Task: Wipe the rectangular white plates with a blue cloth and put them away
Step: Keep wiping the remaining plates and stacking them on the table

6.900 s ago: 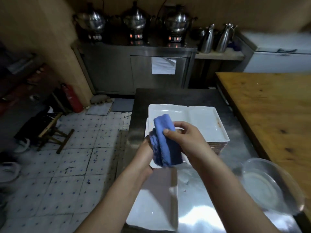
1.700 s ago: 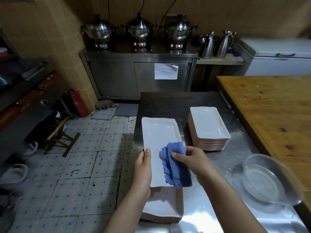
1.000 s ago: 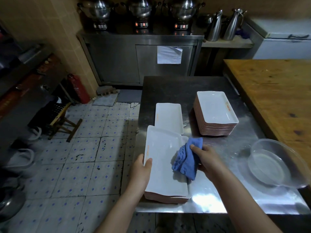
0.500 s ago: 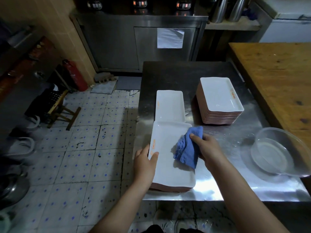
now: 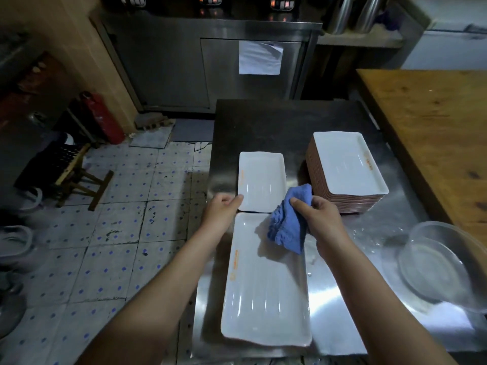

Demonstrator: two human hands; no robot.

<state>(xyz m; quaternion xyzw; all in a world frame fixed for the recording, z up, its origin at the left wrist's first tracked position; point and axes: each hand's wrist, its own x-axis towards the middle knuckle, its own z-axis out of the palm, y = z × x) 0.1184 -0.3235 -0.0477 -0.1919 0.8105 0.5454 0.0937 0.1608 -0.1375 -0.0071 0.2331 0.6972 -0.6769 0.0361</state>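
On the steel table (image 5: 340, 283) a near white rectangular plate (image 5: 263, 291) lies on top of a low stack by the front edge. Just beyond it lies a single white plate (image 5: 261, 177). My left hand (image 5: 222, 209) pinches that single plate's near-left corner. My right hand (image 5: 320, 217) holds the crumpled blue cloth (image 5: 290, 222), which hangs over the far end of the near plate. A taller stack of white plates (image 5: 345, 167) stands at the right.
A clear glass bowl (image 5: 442, 264) sits at the table's right front. A wooden table (image 5: 432, 122) adjoins on the right. A steel cabinet (image 5: 210, 59) stands behind, with a tiled floor, a wooden stool (image 5: 71, 169) and a red extinguisher (image 5: 102, 114) on the left.
My left hand has left the near plate's left edge and moved forward to the far plate's corner. My right hand lifted the cloth up toward the near plate's far end.
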